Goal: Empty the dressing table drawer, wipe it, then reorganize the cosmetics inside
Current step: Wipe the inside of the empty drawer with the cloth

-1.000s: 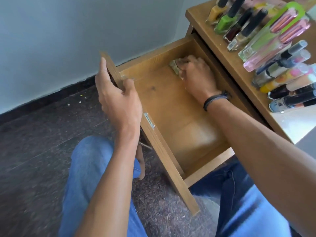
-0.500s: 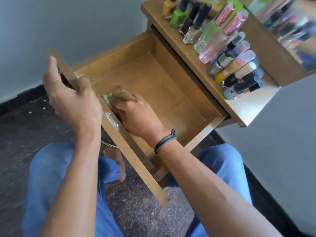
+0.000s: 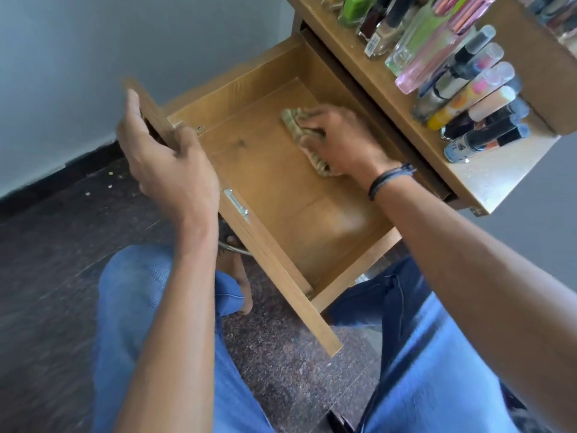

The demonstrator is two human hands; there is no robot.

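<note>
Now the wooden drawer (image 3: 281,195) stands pulled out from under the dressing table (image 3: 487,179), its light brown floor bare apart from a small dark mark near the front left corner. Pressed flat, the right hand (image 3: 340,139) holds a crumpled, greenish cloth (image 3: 299,132) against the drawer floor near the back edge, fingers closed over it. Meanwhile the left hand (image 3: 165,164) clamps the drawer's front panel at its left corner. Cosmetics (image 3: 462,89) crowd the tabletop's front edge: bottles and tubes.

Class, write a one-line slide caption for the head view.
Right hand wipes the empty drawer with a cloth; left hand grips its front.
</note>
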